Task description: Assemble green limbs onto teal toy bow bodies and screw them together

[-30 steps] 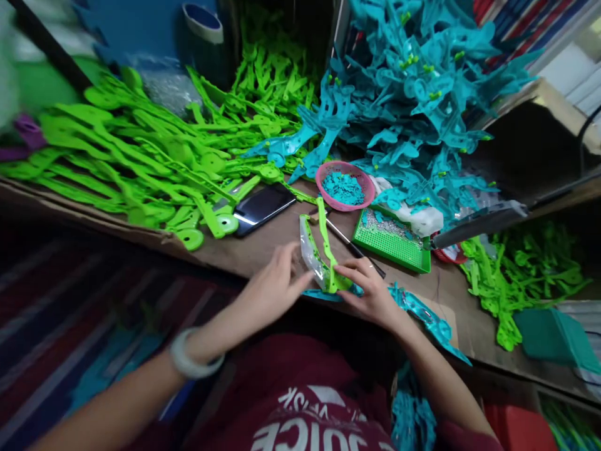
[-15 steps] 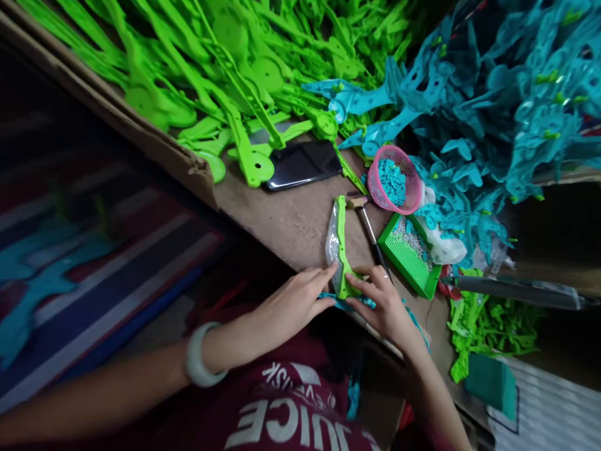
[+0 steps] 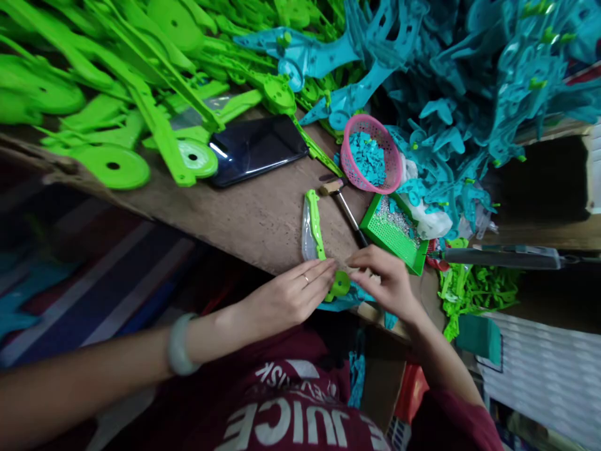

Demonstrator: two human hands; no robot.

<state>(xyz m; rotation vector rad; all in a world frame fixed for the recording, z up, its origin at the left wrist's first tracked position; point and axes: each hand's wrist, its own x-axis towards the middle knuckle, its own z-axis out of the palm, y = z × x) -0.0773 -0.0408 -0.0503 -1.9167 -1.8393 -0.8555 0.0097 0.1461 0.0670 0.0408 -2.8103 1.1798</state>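
Head view: left hand point(image 3: 298, 291) over curved lime-green plastic piece point(image 3: 315, 225), right hand point(image 3: 389, 282) just beside, fingers bent; cannot tell either grip.

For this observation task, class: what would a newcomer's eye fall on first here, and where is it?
Colour would probably strike first: a lime-green heap fills the upper left, and a turquoise pile the upper right. Right of centre, a pink basket of turquoise bits sits beside a green tray. Below, the left hand partly covers a green-and-clear part, with the right hand close by.
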